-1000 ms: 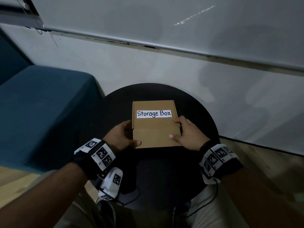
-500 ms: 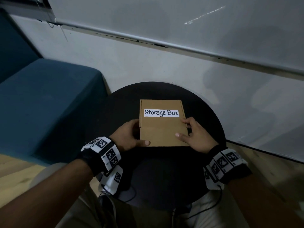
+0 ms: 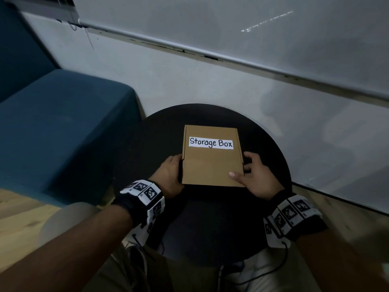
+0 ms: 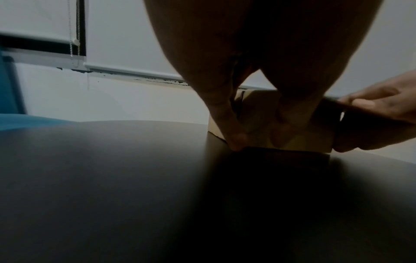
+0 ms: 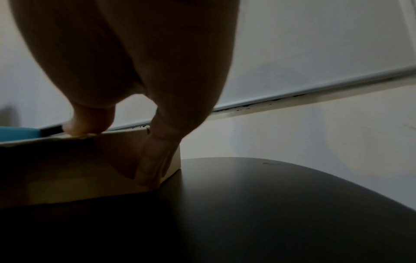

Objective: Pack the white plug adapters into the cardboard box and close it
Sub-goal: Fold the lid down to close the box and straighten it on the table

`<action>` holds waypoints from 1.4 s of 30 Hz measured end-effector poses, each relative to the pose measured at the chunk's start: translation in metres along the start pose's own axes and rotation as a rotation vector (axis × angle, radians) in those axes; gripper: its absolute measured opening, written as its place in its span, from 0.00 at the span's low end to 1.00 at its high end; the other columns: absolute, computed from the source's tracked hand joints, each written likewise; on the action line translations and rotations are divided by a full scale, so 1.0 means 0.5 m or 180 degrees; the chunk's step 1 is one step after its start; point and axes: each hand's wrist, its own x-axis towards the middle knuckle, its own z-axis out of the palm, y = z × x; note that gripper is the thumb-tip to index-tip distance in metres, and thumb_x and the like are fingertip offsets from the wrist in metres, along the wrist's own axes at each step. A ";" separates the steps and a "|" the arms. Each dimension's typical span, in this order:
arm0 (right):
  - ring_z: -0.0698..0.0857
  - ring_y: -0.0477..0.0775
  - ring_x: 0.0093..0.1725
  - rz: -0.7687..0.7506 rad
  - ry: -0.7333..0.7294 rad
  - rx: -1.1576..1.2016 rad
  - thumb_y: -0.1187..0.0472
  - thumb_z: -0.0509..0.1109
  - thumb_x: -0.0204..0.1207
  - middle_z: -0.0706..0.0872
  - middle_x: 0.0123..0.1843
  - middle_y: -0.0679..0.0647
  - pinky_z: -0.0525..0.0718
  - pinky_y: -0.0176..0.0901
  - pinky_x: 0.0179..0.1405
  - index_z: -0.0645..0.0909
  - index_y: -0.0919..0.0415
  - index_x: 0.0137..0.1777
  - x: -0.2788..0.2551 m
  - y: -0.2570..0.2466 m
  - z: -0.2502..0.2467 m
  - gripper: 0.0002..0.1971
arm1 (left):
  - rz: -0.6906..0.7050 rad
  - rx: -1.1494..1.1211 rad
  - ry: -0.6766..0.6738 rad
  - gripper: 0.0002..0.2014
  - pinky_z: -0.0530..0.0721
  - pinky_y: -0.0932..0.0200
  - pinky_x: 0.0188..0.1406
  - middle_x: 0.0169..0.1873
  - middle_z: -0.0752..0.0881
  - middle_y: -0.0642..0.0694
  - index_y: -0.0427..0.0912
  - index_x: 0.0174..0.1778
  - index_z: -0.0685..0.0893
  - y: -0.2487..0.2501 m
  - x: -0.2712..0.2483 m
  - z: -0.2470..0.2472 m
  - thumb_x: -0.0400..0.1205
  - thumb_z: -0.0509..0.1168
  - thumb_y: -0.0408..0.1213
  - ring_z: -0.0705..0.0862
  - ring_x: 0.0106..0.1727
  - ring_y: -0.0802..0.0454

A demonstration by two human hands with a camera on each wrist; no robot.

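The brown cardboard box (image 3: 211,165), labelled "Storage Box", lies with its lid down on the round black table (image 3: 210,228). No white plug adapters are in sight. My left hand (image 3: 179,171) sits at the box's left wall; in the left wrist view its fingers (image 4: 235,140) point straight down and press on that wall of the box (image 4: 258,115). My right hand (image 3: 244,171) holds the right side. Its thumb (image 5: 85,128) rests on the lid's edge and its fingers (image 5: 150,170) run down the right wall of the box (image 5: 67,169).
A blue upholstered seat (image 3: 63,133) stands close to the table's left. A pale wall with a whiteboard ledge (image 3: 210,57) runs behind the table. Wooden floor (image 3: 347,213) shows at the right, and cables hang over my lap.
My left thumb has come off the lid's front corner and the hand now sits against the left wall. The right hand stays on the box's right side. The box has not shifted.
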 end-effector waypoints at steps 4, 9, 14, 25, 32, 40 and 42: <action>0.85 0.51 0.54 0.0127 0.0078 0.0005 0.43 0.77 0.68 0.83 0.60 0.55 0.84 0.46 0.53 0.63 0.56 0.77 0.001 0.003 0.002 0.41 | -0.0092 -0.0084 -0.0303 0.55 0.72 0.54 0.73 0.73 0.70 0.51 0.49 0.79 0.58 -0.004 0.007 -0.015 0.58 0.80 0.54 0.73 0.72 0.53; 0.84 0.53 0.56 0.0150 0.0228 0.0047 0.47 0.78 0.69 0.83 0.60 0.55 0.84 0.51 0.57 0.68 0.57 0.72 0.004 0.002 0.009 0.35 | 0.0225 -0.0236 -0.0246 0.54 0.72 0.55 0.71 0.68 0.69 0.60 0.56 0.81 0.49 -0.006 0.022 -0.038 0.65 0.74 0.61 0.73 0.69 0.57; 0.78 0.54 0.67 -0.0247 0.0154 -0.0112 0.53 0.77 0.71 0.74 0.73 0.53 0.79 0.55 0.68 0.62 0.53 0.80 0.011 0.001 0.008 0.40 | 0.0589 0.0293 -0.0070 0.48 0.63 0.64 0.72 0.80 0.54 0.53 0.42 0.75 0.66 0.010 0.039 -0.059 0.62 0.79 0.54 0.62 0.78 0.55; 0.75 0.54 0.71 -0.0654 -0.0264 -0.0886 0.46 0.77 0.69 0.67 0.78 0.51 0.75 0.56 0.73 0.64 0.52 0.80 0.029 -0.004 -0.022 0.41 | 0.0868 0.0120 -0.0438 0.56 0.71 0.61 0.73 0.80 0.53 0.54 0.41 0.75 0.64 -0.017 0.036 -0.060 0.53 0.85 0.43 0.66 0.74 0.57; 0.80 0.58 0.65 -0.0658 -0.0074 -0.1015 0.50 0.79 0.68 0.71 0.75 0.56 0.79 0.56 0.68 0.67 0.55 0.79 0.029 -0.014 -0.017 0.40 | -0.0121 -0.0866 -0.0175 0.43 0.83 0.57 0.56 0.56 0.81 0.53 0.45 0.65 0.70 -0.016 0.002 -0.045 0.58 0.79 0.59 0.83 0.54 0.57; 0.81 0.54 0.54 -0.0489 -0.0164 -0.1090 0.51 0.80 0.68 0.72 0.74 0.56 0.76 0.40 0.51 0.66 0.56 0.79 0.025 -0.037 -0.017 0.41 | -0.0505 -0.1367 -0.0204 0.17 0.85 0.60 0.48 0.36 0.91 0.52 0.46 0.39 0.89 -0.046 0.001 -0.024 0.70 0.73 0.57 0.88 0.39 0.59; 0.82 0.53 0.52 -0.0449 -0.0154 -0.1028 0.52 0.80 0.68 0.72 0.74 0.56 0.76 0.40 0.50 0.67 0.57 0.79 0.025 -0.040 -0.016 0.41 | -0.0516 -0.1474 -0.0246 0.17 0.86 0.58 0.50 0.36 0.92 0.50 0.44 0.40 0.89 -0.050 0.000 -0.021 0.70 0.73 0.56 0.88 0.39 0.58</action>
